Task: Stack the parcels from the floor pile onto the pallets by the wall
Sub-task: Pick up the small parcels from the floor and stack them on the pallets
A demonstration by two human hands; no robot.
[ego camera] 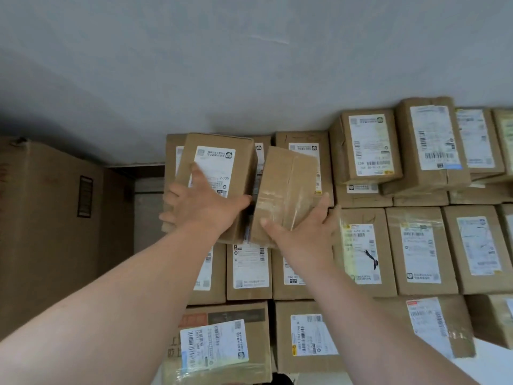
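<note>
Both hands busy, one parcel each. Left hand (205, 209) is spread over the top of a brown cardboard parcel with a white shipping label (219, 165), thumb hooked round its right edge, fingers wrapped over the left edge. Right hand (302, 232) clamps the near end of a plain brown cardboard parcel wrapped in clear tape (286, 184), thumb on the left side, fingers on the right. Hands are close together, not touching.

The two parcels sit side by side, nearly touching. The taped one is tilted, the labelled one is closer to square with the row. Both are over the back-left part of the stacked rows of brown labelled parcels (416, 251), near the grey wall (249, 65). Can't tell whether they rest on the layer below or are held just clear of it, the angle is poor.

The stack runs right along the wall, with a raised second tier of parcels (369, 145) at the back right. A tall brown cardboard carton (50, 218) stands left of the stack, against the same wall.
</note>
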